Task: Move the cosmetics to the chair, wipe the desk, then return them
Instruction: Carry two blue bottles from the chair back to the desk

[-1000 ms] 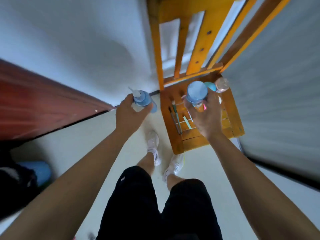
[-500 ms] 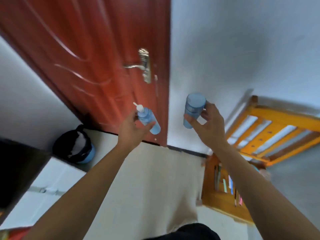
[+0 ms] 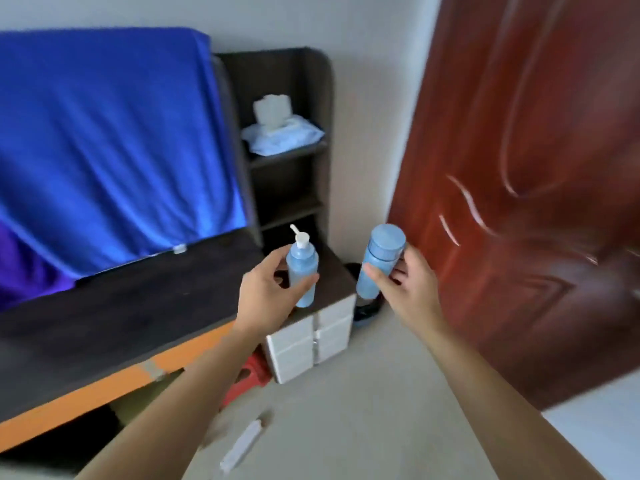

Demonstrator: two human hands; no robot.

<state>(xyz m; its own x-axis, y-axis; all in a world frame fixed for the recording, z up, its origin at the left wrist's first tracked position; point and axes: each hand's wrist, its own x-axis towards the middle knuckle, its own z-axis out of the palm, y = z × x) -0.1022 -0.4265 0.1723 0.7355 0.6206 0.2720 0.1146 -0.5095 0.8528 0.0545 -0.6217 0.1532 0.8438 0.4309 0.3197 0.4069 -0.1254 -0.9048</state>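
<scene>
Left hand (image 3: 266,299): fingers curled round the pump bottle (image 3: 303,271). Right hand (image 3: 408,289): fingers round the capped blue bottle (image 3: 379,261). Both bottles are in the air near the worktop's (image 3: 121,306) right end. Risk: the grips look light, so a bottle could slip, or topple if set close to the edge.

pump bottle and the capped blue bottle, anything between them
Head view: nothing between pump bottle and capped blue bottle, just air; the dark desk corner shows behind the gap.

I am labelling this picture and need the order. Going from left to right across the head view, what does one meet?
Blue cloth → left hand → pump bottle → capped blue bottle → right hand → red door.
</scene>
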